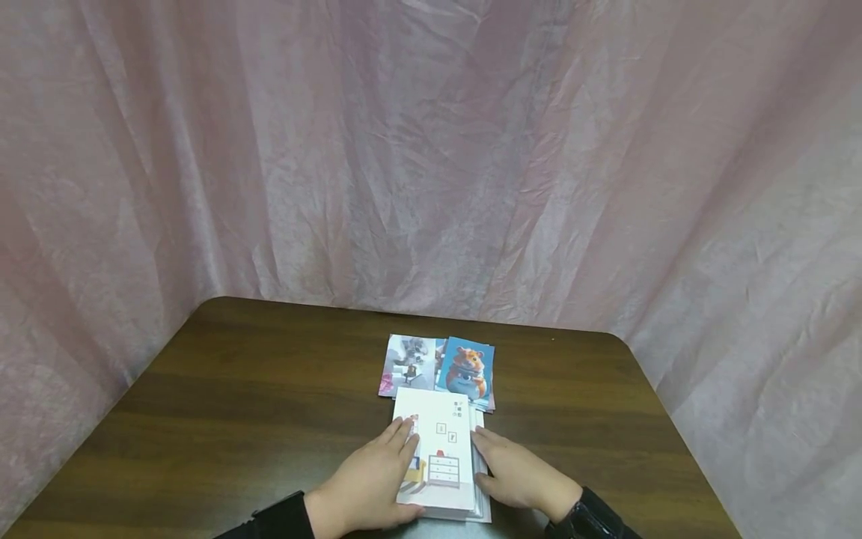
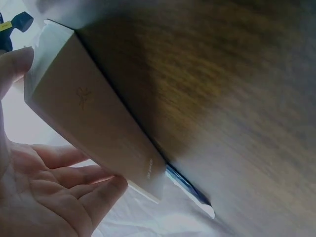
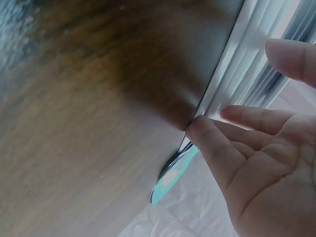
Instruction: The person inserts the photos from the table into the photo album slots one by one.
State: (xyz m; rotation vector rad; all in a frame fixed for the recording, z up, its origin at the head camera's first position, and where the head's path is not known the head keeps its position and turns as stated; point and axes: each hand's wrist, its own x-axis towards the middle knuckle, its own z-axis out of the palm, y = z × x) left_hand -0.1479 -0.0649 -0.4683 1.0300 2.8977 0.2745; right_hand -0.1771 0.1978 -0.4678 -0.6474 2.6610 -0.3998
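A thick white book (image 1: pixel 441 442) with a printed cover lies on the table in front of me, long side pointing away. On its left my left hand (image 1: pixel 370 475) rests with fingers fairly straight along the cover's edge and the thumb at the near corner. The left wrist view shows the book's broad plain spine (image 2: pixel 94 108), bearing a small emblem. My right hand (image 1: pixel 518 471) touches the opposite side with extended fingertips. There, several layered edges (image 3: pixel 237 64) show in the right wrist view, and the thumb stands apart from the fingers.
Just beyond the book lie picture cards, one with a grey scene (image 1: pixel 409 365) and one blue with a hamster (image 1: pixel 466 370), over others. The brown wooden table (image 1: pixel 269 389) ends at a pink curtain (image 1: pixel 417 150).
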